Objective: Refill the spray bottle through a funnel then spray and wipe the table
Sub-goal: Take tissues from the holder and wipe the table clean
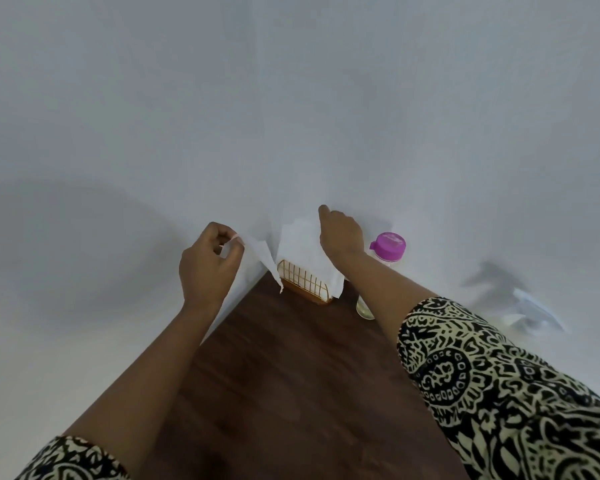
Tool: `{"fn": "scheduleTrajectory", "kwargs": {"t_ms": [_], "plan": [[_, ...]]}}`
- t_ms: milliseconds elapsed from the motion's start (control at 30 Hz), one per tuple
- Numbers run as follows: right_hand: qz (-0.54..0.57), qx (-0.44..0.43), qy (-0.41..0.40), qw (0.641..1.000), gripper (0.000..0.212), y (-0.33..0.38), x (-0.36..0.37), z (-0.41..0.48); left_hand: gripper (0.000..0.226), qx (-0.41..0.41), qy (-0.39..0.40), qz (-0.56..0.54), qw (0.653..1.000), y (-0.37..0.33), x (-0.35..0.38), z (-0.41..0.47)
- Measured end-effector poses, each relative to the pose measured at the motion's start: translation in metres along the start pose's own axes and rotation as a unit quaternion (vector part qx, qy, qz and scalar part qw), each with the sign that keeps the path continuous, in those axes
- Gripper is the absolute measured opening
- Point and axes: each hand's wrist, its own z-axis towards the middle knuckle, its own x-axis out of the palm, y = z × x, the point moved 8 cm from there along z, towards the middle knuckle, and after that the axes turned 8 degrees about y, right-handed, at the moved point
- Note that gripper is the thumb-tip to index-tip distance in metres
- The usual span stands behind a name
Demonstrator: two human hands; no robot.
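Observation:
My left hand (207,263) pinches a white paper tissue (262,259) that hangs free above the table's far corner. My right hand (340,233) is curled over the stack of white tissues (300,244) standing in a gold wire holder (305,282). To the right of that holder stands a clear bottle with a purple cap (388,244); my right forearm hides most of its body, and pale liquid shows at its base. No funnel is in view. The dark wooden table (291,375) runs from the corner toward me.
White walls meet at the corner behind the holder. A blurred white object (530,310) with a grey shadow lies at the right, too smeared to identify. My patterned sleeves fill the lower corners.

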Motion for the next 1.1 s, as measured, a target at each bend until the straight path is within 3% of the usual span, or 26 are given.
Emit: {"fn": "scheduleTrajectory", "kwargs": {"t_ms": [100,167,233,300,367,500,667,867,933,1000,1100], "plan": [[-0.012,-0.006,0.041,0.999,0.035,0.002,0.013,-0.006,0.003,-0.026,0.027,0.016,0.999,0.006,0.004,-0.004],[-0.023,-0.007,0.007,1.000,0.040,0.003,0.006,-0.008,0.004,-0.033,0.044,0.031,0.998,0.007,0.007,-0.006],[-0.034,-0.066,-0.016,0.997,0.038,0.016,0.000,-0.013,0.004,-0.043,0.054,0.043,0.997,0.007,0.009,-0.007],[-0.049,-0.157,0.025,0.986,0.030,0.035,0.013,-0.022,0.005,-0.064,0.052,0.041,0.996,0.009,0.009,-0.010],[-0.054,-0.191,0.108,0.974,0.027,0.042,0.044,-0.039,0.006,-0.085,0.048,0.033,0.995,0.015,0.009,-0.016],[-0.041,-0.203,0.176,0.962,0.041,0.038,0.094,-0.074,0.005,-0.106,0.052,0.026,0.993,0.031,0.006,-0.026],[-0.120,-0.228,0.220,0.941,0.061,0.051,0.134,-0.079,0.002,-0.107,0.044,0.022,0.993,0.041,0.002,-0.028],[-0.120,-0.196,0.235,0.944,0.043,0.057,0.140,-0.075,0.002,-0.108,0.040,0.009,0.993,0.045,0.001,-0.030],[-0.035,-0.171,0.188,0.967,0.033,0.056,0.122,-0.070,0.002,-0.104,0.042,0.006,0.994,0.045,0.001,-0.030],[0.129,-0.122,0.069,0.982,0.027,0.048,0.081,-0.060,0.002,-0.100,0.039,0.001,0.994,0.043,0.000,-0.028],[0.272,-0.075,-0.162,0.946,0.026,0.019,0.008,-0.052,0.004,-0.097,0.030,-0.009,0.995,0.042,-0.002,-0.024]]}}
